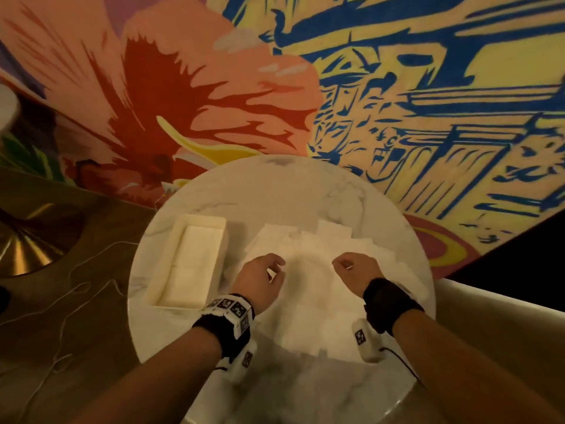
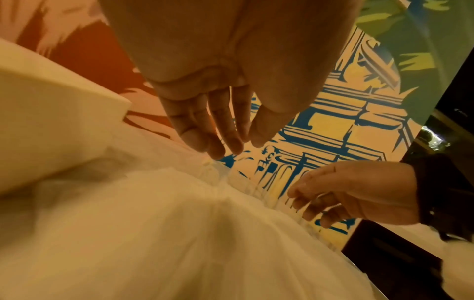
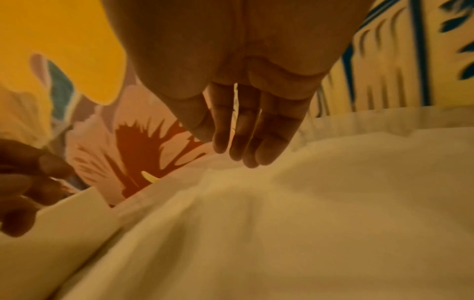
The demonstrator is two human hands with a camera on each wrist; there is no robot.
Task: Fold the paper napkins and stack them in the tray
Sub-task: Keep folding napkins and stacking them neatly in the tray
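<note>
Paper napkins (image 1: pixel 308 264), thin, limp and easily torn, lie heaped on the round marble surface (image 1: pixel 275 185) beside the tray (image 1: pixel 214 223), best pinched by a corner, as left hand (image 1: pixel 260 281) and right hand (image 1: pixel 354 269) hover loose-fingered, holding nothing.

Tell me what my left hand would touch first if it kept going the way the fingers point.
Probably the napkins: the left hand points down at them, though depth is unclear.
</note>
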